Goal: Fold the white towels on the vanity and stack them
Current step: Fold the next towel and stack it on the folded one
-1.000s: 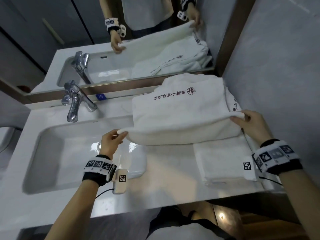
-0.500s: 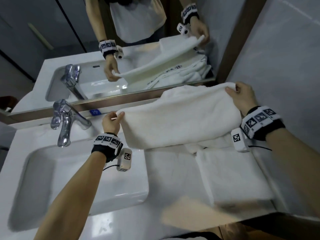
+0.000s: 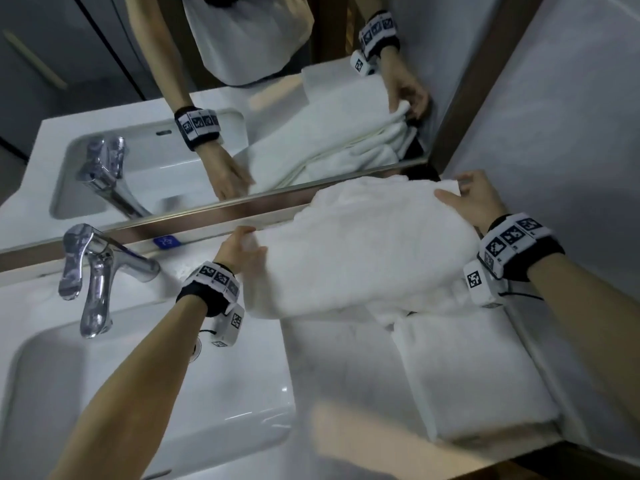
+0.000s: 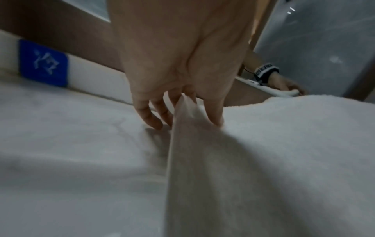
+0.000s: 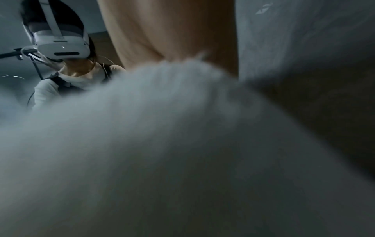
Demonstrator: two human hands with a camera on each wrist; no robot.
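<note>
Left hand (image 3: pixel 239 251) and right hand (image 3: pixel 474 199) each pinching a far corner of white towel (image 3: pixel 363 251) against mirror ledge (image 3: pixel 194 226), folded towel (image 3: pixel 474 372) near.

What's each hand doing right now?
Left hand: pinching the left edge of the white towel.
Right hand: gripping the same towel's far right corner.

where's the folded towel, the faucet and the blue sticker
folded towel (image 3: pixel 474 372), head view, middle of its top face
faucet (image 3: pixel 91 268), head view, chrome body
blue sticker (image 4: pixel 43 63), left wrist view, centre of the square
</note>
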